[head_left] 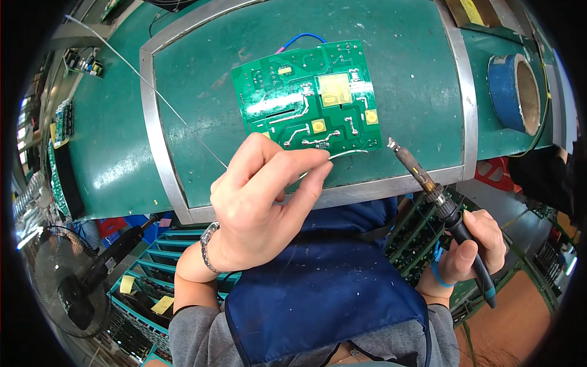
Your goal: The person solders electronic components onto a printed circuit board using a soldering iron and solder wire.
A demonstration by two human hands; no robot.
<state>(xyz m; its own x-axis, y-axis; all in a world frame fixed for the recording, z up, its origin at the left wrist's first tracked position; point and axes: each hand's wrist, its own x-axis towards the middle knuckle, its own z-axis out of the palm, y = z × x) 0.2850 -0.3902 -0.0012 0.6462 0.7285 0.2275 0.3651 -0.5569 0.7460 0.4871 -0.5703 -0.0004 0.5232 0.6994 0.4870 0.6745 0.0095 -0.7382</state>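
A green circuit board (333,125) lies solder side up on the green work surface, with yellow tape patches and silvery solder tracks. My left hand (260,183) is closed in a pinch on a thin solder wire (353,153), just over the board's near edge. The wire's free end reaches right along that edge, and its other end trails off to the upper left. In my right hand (480,244) is a soldering iron (449,213), gripped round its dark handle. Its tip points up and left, a little right of the board's near right corner, apart from it.
A metal frame (468,98) borders the work surface. To the right stands a blue tape roll (513,92). A black fan (64,275) is at the lower left, beside teal racks (177,244). Other boards (63,122) sit along the left. A blue apron (324,281) covers my lap.
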